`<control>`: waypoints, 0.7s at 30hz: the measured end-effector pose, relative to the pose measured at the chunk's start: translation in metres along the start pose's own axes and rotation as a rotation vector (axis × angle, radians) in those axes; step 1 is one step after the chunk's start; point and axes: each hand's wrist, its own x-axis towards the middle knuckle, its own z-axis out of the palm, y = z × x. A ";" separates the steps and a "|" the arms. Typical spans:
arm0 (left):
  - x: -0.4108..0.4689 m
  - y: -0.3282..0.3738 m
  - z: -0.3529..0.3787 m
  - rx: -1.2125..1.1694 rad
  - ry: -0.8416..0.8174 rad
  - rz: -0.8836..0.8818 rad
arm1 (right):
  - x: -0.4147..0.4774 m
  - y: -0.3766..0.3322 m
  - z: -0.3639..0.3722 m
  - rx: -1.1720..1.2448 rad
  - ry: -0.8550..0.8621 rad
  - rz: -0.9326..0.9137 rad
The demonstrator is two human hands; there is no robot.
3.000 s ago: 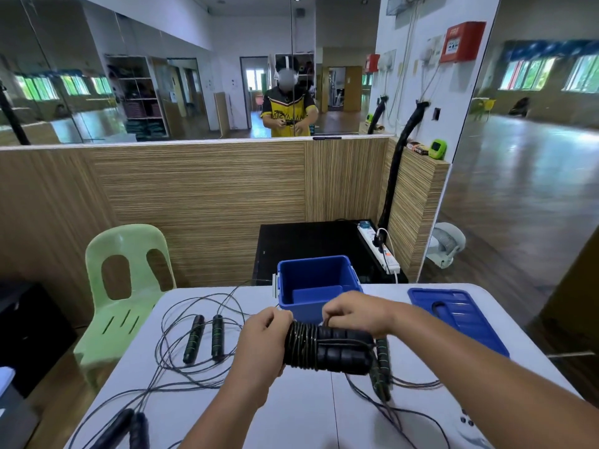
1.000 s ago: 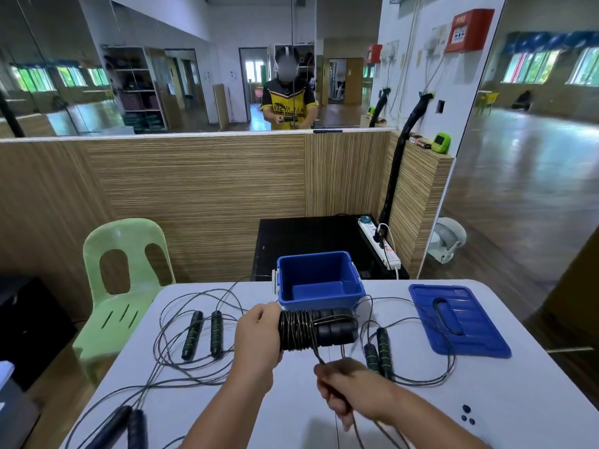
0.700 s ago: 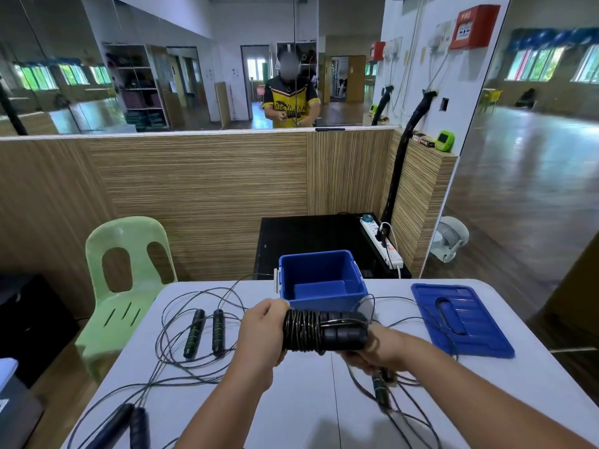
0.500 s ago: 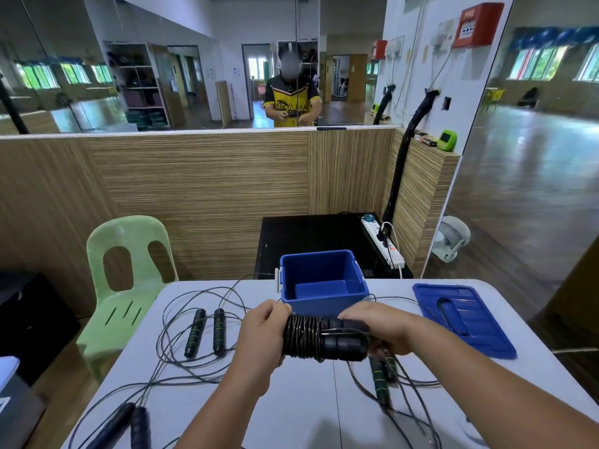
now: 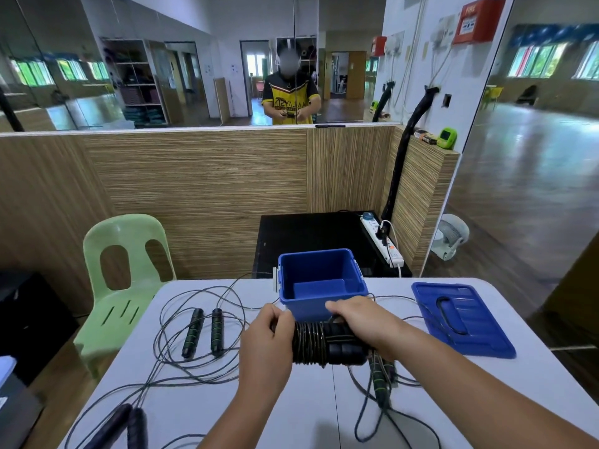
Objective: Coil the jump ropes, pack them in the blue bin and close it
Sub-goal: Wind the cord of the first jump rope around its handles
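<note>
I hold a jump rope bundle (image 5: 324,343), two black handles side by side with cord wound round them, just in front of the open blue bin (image 5: 319,288). My left hand (image 5: 267,341) grips the bundle's left end. My right hand (image 5: 363,322) lies over its right end, pinching the cord. The blue lid (image 5: 460,317) lies flat at the right of the white table (image 5: 201,400). Loose ropes remain: green-striped handles (image 5: 204,332) at left, another pair (image 5: 381,377) under my right wrist, black handles (image 5: 124,426) at the near left.
Thin cords (image 5: 181,367) loop across the table's left half. A light green plastic chair (image 5: 123,270) stands left of the table. Behind the bin are a black cabinet with a power strip (image 5: 382,243) and a wooden partition under a mirror.
My right hand has circled the bundle, from below and in front of it back up over its right end, laying on more cord. My left hand has held the bundle steady throughout.
</note>
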 end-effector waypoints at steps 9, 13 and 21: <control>0.000 -0.006 -0.003 0.350 0.034 0.483 | -0.004 -0.004 -0.002 -0.148 0.111 -0.073; 0.015 -0.012 -0.012 0.609 -0.203 0.929 | -0.003 -0.005 -0.003 -0.234 0.135 -0.088; 0.035 0.001 -0.024 0.948 -0.554 1.077 | -0.002 -0.008 -0.006 -0.256 0.143 -0.054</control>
